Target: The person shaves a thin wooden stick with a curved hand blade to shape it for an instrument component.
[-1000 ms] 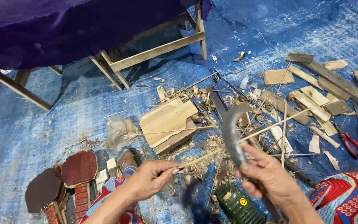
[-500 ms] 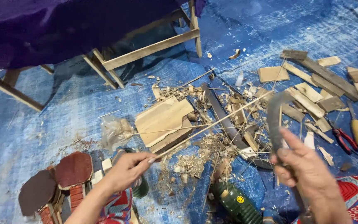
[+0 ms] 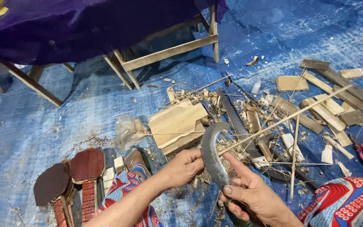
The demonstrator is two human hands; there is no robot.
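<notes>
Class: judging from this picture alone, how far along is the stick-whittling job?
Done: shavings and cut wood pieces litter the blue tarp. In hand: the left hand holds a long thin stick against the curved blade gripped by the right hand. Left: more thin sticks lie nearby, seemingly unworked.

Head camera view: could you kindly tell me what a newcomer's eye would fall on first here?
At bottom centre, the right hand grips a curved dark blade while the left hand holds a long thin stick against it. Around them, pale wood offcuts and shavings litter the blue tarp. At the top, a wooden frame stands under a purple cloth.
</notes>
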